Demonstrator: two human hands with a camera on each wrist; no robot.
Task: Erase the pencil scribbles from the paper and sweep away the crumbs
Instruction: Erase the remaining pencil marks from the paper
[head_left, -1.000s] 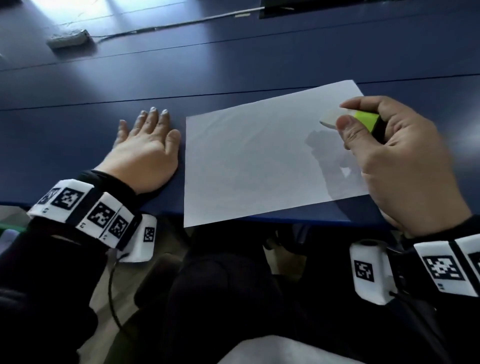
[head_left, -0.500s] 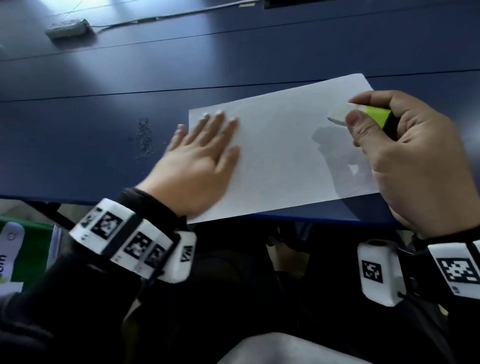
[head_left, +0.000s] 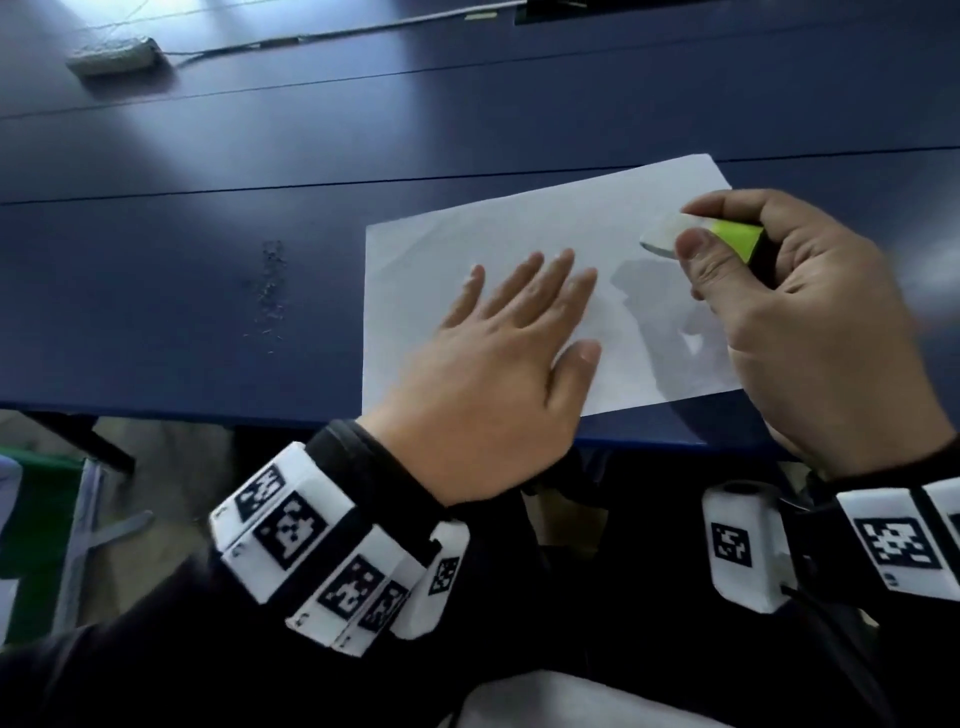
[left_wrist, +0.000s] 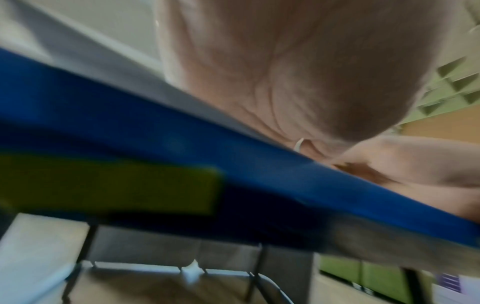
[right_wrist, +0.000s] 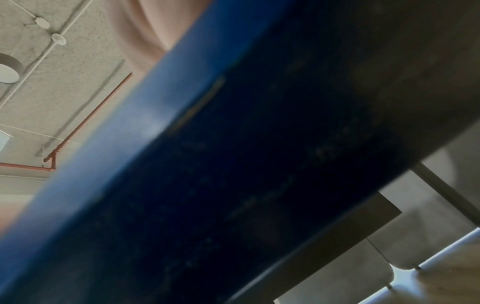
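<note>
Closest to the camera are the two wrists, each strapped with white marker blocks (head_left: 311, 540) over dark sleeves. Just past the blue table (head_left: 156, 312) edge, the left hand (head_left: 498, 379) lies palm down on the paper (head_left: 519, 228), fingers straight and slightly spread, covering the sheet's near left part. The right hand (head_left: 810, 332) sits over the sheet's right side, thumb and fingers pinching an eraser (head_left: 696, 236) with a white tip and a yellow-green sleeve; the tip points left and is held over the paper's far right corner, can't tell if it's actually touching. The paper looks pretty much blank from here, no scribbles I can make out. Off to the left of the sheet, on the bare table, there's a little pile of crumbs (head_left: 272, 283), well apart from both hands. Way at the back there's a power strip (head_left: 111, 54) with a cable (head_left: 311, 39) running off right. Both wrist views are mostly blurry table edge
</note>
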